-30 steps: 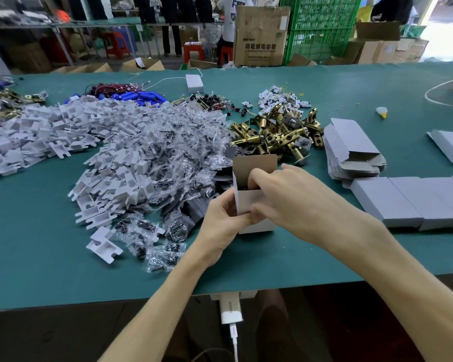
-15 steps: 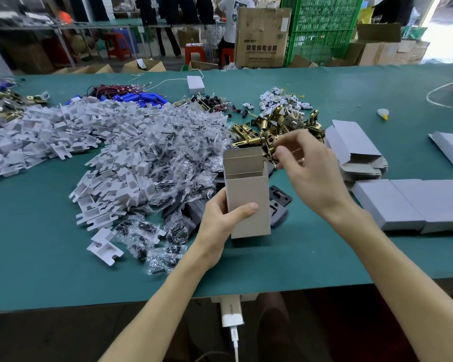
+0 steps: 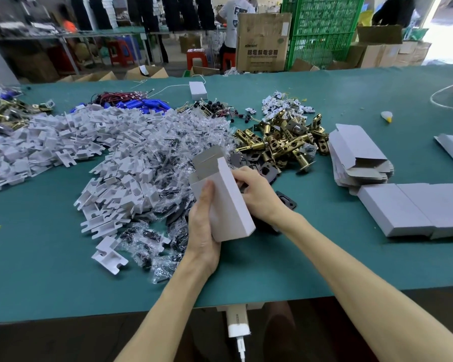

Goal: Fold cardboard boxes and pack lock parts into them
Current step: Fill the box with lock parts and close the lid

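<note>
I've tilted the cardboard box [image 3: 226, 202] gripped in my left hand [image 3: 203, 231]; my right hand [image 3: 259, 195] is back beside it, fingers [image 3: 242, 178] curled, though I cannot tell on what, and the top is still open for packing.

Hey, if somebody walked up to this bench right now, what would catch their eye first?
At centre, the left hand grips an open-topped white box, with the right hand at its side. Left of it sprawls a big heap of white plastic pieces and clear parts bags. Behind and to the right lies a pile of brass latches.
</note>
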`<state>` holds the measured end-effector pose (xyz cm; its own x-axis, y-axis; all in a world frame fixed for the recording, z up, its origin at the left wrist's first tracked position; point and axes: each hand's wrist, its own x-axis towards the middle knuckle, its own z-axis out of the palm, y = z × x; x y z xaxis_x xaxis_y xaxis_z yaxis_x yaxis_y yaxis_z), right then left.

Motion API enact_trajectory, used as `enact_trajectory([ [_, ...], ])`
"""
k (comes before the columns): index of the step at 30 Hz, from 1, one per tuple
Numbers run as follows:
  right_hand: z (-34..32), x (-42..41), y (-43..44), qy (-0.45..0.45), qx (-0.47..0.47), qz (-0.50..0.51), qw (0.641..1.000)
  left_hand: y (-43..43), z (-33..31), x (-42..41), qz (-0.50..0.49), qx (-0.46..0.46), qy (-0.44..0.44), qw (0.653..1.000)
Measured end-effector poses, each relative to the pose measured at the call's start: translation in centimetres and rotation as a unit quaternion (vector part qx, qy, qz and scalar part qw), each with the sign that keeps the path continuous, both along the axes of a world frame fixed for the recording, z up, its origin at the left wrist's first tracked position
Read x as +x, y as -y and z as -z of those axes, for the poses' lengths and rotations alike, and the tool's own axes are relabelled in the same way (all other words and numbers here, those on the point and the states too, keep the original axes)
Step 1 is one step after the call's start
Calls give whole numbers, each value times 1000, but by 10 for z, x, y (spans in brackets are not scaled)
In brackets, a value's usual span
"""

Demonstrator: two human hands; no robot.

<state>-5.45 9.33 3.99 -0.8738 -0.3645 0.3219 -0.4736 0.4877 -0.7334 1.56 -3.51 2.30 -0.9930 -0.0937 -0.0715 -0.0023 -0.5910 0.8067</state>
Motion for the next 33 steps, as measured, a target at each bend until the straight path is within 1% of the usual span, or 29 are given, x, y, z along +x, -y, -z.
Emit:
enact_trajectory([
  [3,9,-4,7,19,19,2,1000,0,0,1,-5,-9,2,1000],
  [4,6,-1,12,34,29,22,999,-1,-1,1,-9,-16,1,1000],
  [6,2,1,20,15,75,42,996,-2,0,1,-14,-43,-6,999],
  [7,5,-2,20,22,81,24,996,-2,0,1,-14,-56,-9,998],
  [9,7,-5,21,36,76,27,996,-2,-1,2,-10,-68,-13,998],
  [11,14,-4,18,38,34,32,998,-3,0,3,-2,-85,-14,996],
  [13,18,-2,15,75,-27,41,996,-4,-1,3,12,-100,-17,995],
  [15,12,0,15,130,-141,27,981,-5,-1,3,21,-112,-15,993],
  [16,8,2,13,148,-168,23,974,-5,0,3,24,-121,-14,992],
  [18,2,1,8,129,-184,32,974,-7,-1,4,30,-147,-20,988],
  [20,2,-2,1,149,-240,81,956,-8,0,5,44,-185,-36,981],
  [22,1,-1,-4,171,-271,88,943,-10,1,7,62,-210,-51,974],
  [24,-2,-2,-8,169,-271,76,945,-10,0,8,78,-216,-55,972],
  [28,-2,-8,-21,126,-212,105,964,-10,0,9,83,-212,-54,972],
  [31,-1,-7,-25,139,-189,109,966,-10,0,9,70,-211,-50,974],
  [33,3,-7,-25,138,-199,118,963,-10,-1,9,62,-203,-46,976],
])
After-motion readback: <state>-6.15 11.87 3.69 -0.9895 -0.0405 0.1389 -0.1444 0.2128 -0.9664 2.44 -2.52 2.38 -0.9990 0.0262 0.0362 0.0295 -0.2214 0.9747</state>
